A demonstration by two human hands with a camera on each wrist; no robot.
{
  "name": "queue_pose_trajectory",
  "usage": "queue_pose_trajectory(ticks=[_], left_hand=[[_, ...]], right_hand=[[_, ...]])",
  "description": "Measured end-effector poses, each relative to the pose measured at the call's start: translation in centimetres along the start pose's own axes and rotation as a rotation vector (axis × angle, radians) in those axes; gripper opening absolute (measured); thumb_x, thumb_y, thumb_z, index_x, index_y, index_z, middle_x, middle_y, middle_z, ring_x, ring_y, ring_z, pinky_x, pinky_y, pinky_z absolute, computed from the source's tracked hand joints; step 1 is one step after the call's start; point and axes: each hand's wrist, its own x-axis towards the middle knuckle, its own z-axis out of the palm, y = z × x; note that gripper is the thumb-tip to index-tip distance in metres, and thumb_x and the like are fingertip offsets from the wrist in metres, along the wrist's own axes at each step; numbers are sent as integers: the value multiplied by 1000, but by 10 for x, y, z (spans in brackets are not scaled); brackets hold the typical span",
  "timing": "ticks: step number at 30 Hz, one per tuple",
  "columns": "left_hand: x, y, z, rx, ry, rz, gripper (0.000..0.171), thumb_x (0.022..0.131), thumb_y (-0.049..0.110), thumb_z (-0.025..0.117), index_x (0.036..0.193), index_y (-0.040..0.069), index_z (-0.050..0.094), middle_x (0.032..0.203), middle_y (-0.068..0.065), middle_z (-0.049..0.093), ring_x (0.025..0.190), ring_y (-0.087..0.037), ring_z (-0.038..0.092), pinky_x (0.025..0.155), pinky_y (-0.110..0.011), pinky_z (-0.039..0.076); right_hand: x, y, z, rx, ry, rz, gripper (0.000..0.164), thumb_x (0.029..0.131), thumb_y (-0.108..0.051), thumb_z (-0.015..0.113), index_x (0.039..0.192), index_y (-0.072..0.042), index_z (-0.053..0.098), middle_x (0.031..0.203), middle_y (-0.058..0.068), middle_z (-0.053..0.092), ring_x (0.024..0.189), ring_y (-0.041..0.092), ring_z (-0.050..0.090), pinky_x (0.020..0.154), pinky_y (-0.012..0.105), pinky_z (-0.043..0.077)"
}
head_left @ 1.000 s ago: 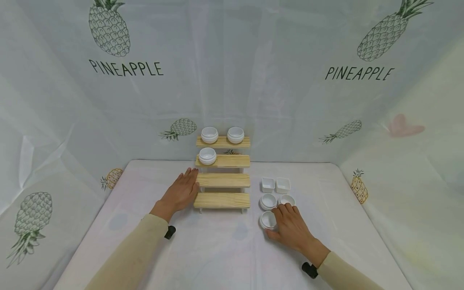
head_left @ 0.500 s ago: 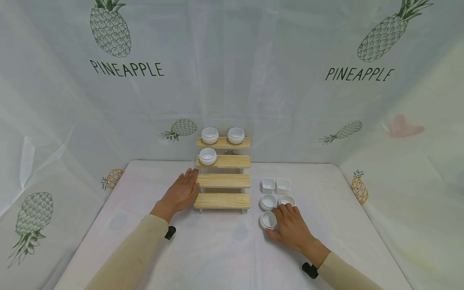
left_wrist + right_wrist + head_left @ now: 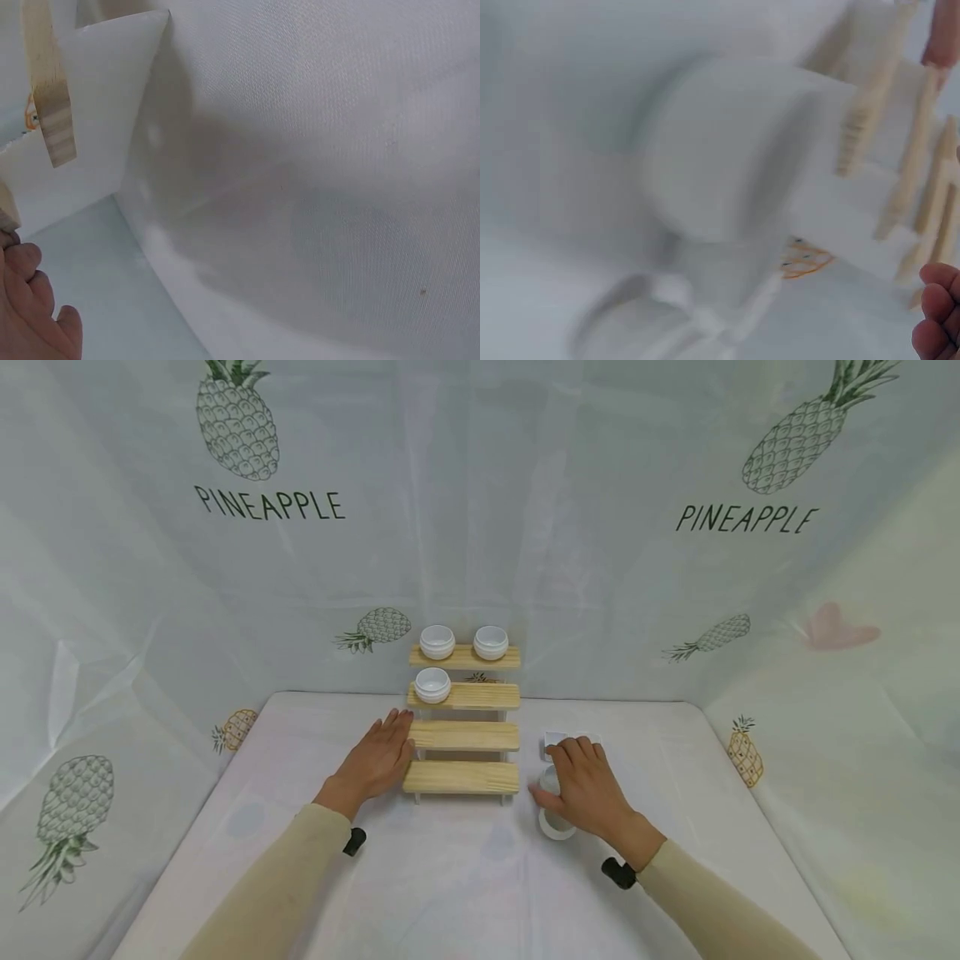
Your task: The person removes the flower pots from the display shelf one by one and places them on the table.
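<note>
Holding my right hand (image 3: 588, 787) wide over the white bowl (image 3: 550, 779), between the wooden stand (image 3: 461, 777) and the right edge of the table (image 3: 712, 860), I judge it light, stiff, slick, perhaps breakable, best pinched across its rim, contact unclear.

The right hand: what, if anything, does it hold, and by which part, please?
Nothing appears held: the right hand is above white bowls, thumb and fingers apart.

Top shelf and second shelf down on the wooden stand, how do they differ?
The top shelf carries two white bowls; the second shelf carries just one, at its left end. The top shelf sits higher and farther back than the second shelf. Both are pale wooden planks.
</note>
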Motion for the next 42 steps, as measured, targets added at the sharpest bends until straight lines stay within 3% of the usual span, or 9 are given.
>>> queue_pose_trajectory(ticks=[7, 20, 25, 37, 42], left_hand=[[1, -2, 1, 6, 10, 3, 60, 107, 39, 17, 157, 5, 14, 163, -11, 18, 152, -28, 13, 124, -48, 16], [0, -4, 2, -5, 3, 0, 61, 107, 40, 16, 157, 6, 12, 164, -10, 15, 153, -28, 10, 125, -48, 13], [1, -4, 2, -24, -6, -3, 61, 107, 41, 15, 157, 7, 11, 164, -10, 15, 153, -28, 9, 124, -49, 13], [3, -4, 6, -19, -2, -14, 61, 107, 42, 14, 158, 8, 12, 164, -7, 14, 153, -25, 8, 125, -46, 12], [3, -7, 7, -19, -4, -13, 61, 107, 42, 13, 158, 9, 11, 164, -6, 14, 153, -24, 7, 125, -47, 12]], right_hand=[[57, -13, -6, 1, 40, -20, 61, 85, -53, 66, 116, -1, 61, 103, 12, 59, 91, 31, 49, 71, 39, 37], [142, -47, -1, -20, -41, -14, 64, 88, -60, 58, 120, -5, 59, 108, 10, 58, 92, 28, 47, 73, 39, 40], [162, -55, 5, -2, -66, 0, 59, 87, -58, 60, 112, -5, 59, 107, 9, 56, 99, 28, 48, 77, 40, 41], [196, -72, 25, 11, -95, 61, 61, 87, -62, 58, 111, -6, 62, 104, 9, 57, 100, 28, 49, 92, 44, 42], [203, -78, 28, -6, -165, 99, 65, 89, -64, 53, 115, -5, 60, 105, 8, 54, 103, 27, 47, 96, 43, 40]])
